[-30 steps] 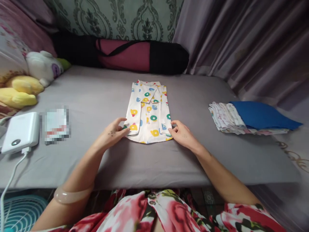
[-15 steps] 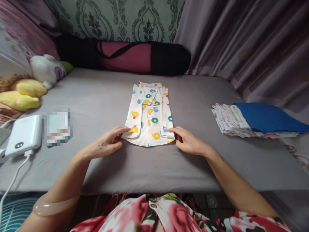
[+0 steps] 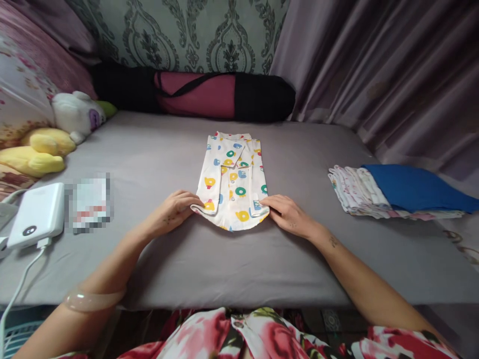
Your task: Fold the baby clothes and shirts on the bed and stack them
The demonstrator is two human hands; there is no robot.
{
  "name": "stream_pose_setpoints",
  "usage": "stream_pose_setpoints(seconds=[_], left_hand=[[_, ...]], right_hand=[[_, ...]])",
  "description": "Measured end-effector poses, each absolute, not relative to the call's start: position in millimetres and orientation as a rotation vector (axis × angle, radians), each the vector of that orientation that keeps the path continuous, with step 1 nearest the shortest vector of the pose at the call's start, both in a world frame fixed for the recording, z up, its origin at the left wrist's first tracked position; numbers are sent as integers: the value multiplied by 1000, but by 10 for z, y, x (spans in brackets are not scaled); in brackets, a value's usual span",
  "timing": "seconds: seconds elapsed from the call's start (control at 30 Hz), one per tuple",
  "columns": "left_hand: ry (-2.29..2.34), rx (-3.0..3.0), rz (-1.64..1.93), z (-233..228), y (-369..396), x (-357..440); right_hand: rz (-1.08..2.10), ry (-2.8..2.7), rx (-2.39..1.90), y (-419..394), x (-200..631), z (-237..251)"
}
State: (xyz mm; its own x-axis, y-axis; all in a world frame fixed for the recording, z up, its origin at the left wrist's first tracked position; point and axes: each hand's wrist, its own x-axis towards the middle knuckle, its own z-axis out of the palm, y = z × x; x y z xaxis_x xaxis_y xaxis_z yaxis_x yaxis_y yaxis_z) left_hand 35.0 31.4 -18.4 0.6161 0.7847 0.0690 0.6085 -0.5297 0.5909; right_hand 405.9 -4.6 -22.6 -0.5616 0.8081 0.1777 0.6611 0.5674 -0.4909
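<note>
A small white shirt (image 3: 234,187) printed with yellow, green and blue figures lies on the grey bed, its sides and sleeves folded in over the buttoned front. Its collar points away from me and its rounded hem faces me. My left hand (image 3: 174,212) pinches the lower left corner, thumb hidden beneath the palm. At the lower right corner, my right hand (image 3: 286,213) grips the cloth in the same way. Both bottom corners curl up slightly at the fingers.
On the right lies a stack of folded clothes (image 3: 357,192) with a blue cloth (image 3: 419,188) on top. A white power bank (image 3: 37,214) with a cable and a blurred packet (image 3: 91,202) are on the left, near plush toys (image 3: 48,149). A long black-and-maroon bag (image 3: 198,94) lies along the wall.
Both hands have turned over more, fingers now closed on the hem corners, which lift a little. The whole view has shifted slightly; the shirt stays in place.
</note>
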Motion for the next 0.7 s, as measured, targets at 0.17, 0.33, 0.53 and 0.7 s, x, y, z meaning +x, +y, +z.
stream_pose_setpoints(seconds=[0.17,0.33,0.53,0.7], left_hand=[[1381,2051,511,-151,346,430],[1573,1825,557,-127,434,558],[1787,1796,549,-258,553,641],[1828,2105,738,-305,506,607]], right_hand=[[695,-2174,-1381,28,3993,-174],[631,-1909,-1693,176,3934,-278],[412,-1885,-1941,233,3822,-344],[245,-2004,-2007,160,3758,-238]])
